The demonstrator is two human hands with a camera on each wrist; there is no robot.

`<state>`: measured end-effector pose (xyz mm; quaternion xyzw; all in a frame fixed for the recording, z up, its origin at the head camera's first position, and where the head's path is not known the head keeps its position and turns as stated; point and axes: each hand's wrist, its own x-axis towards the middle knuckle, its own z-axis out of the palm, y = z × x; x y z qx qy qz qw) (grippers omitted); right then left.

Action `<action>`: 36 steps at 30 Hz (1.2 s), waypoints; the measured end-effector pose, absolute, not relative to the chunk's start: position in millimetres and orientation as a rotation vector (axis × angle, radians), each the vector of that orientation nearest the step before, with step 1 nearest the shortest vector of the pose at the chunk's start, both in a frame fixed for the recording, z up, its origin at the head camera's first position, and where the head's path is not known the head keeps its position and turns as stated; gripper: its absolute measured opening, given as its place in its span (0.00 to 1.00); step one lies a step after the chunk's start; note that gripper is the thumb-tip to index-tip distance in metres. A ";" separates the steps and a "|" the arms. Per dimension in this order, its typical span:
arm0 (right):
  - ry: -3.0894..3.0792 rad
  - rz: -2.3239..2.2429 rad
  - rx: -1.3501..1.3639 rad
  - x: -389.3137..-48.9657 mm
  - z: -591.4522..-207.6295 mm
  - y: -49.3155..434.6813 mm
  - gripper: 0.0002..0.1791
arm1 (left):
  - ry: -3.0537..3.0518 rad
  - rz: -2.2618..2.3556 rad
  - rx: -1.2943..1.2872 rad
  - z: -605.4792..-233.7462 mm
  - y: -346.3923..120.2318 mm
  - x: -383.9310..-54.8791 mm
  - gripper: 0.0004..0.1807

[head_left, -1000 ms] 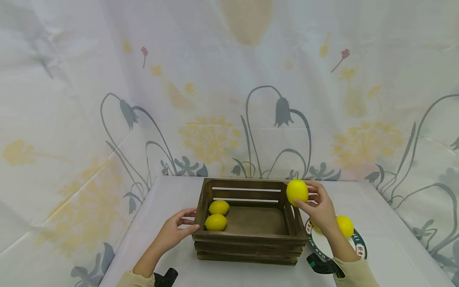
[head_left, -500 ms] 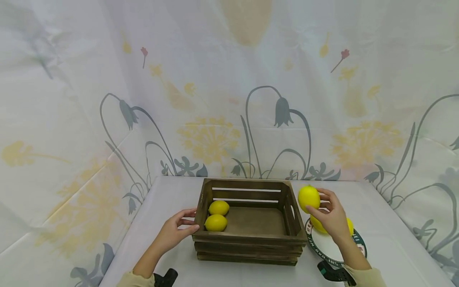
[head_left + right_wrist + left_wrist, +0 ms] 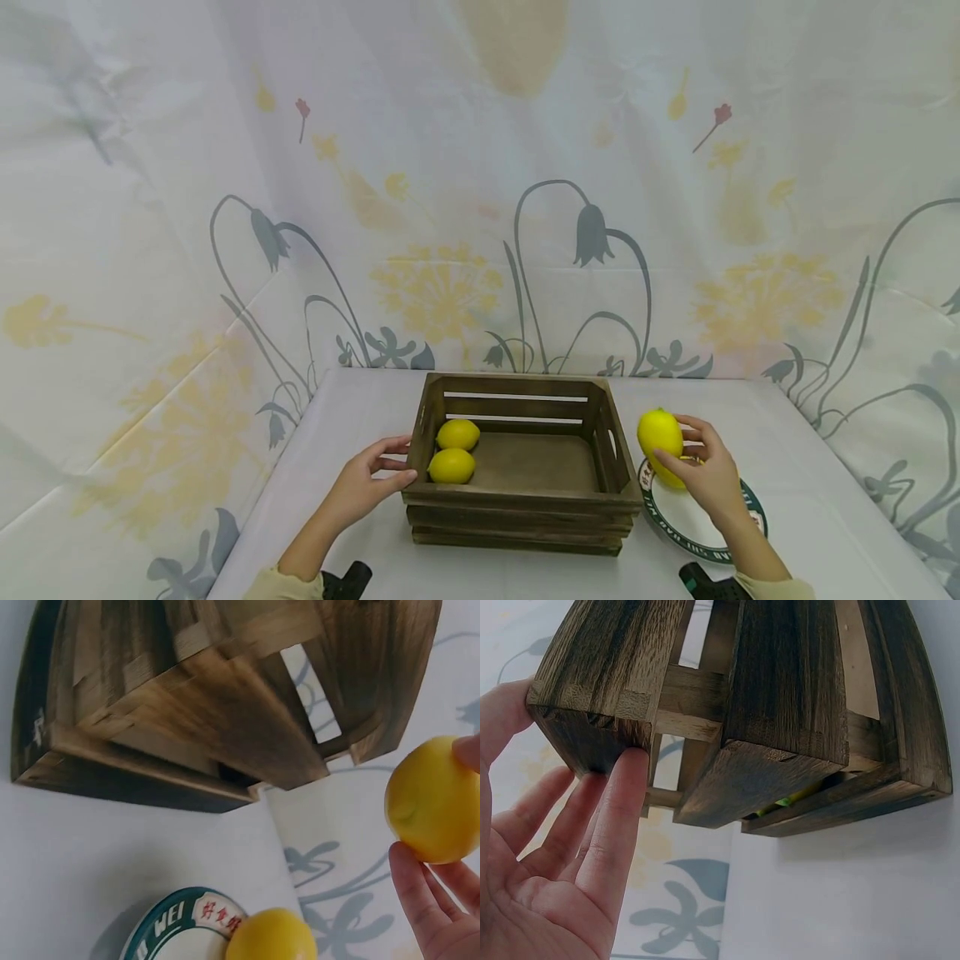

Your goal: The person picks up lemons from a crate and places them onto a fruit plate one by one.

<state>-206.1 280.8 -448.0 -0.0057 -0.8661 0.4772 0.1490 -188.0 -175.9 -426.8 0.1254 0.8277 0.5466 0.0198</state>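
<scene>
A brown slatted wooden crate (image 3: 521,500) stands at mid-table. Two lemons, one farther back (image 3: 458,434) and one nearer (image 3: 452,466), lie inside against its left wall. My left hand (image 3: 371,479) touches the crate's left side; in the left wrist view its fingers (image 3: 615,825) lie nearly straight against the wood. To the right of the crate, my right hand (image 3: 708,475) pinches a lemon (image 3: 658,430) between thumb and fingers, above a plate (image 3: 693,546). Another lemon (image 3: 271,937) sits on that plate, mostly hidden by the hand in the head view.
The plate has a green patterned rim and stands close to the crate's right side. White cloth (image 3: 825,517) covers the table. A floral-printed curtain (image 3: 480,292) hangs behind and on both sides.
My right hand has carried the lemon from over the crate's right wall rightward and down, to above the plate. The left hand and the crate have stayed put.
</scene>
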 end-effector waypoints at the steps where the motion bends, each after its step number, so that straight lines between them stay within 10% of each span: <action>1: -2.500 1.372 -0.023 -205.8 -449.2 281.5 0.34 | 2.565 1.700 0.394 -422.6 -174.8 -185.6 0.26; 36: -2.865 1.368 -0.188 -208.0 -503.2 303.1 0.37 | 2.543 1.731 0.400 -433.1 -178.6 -190.2 0.27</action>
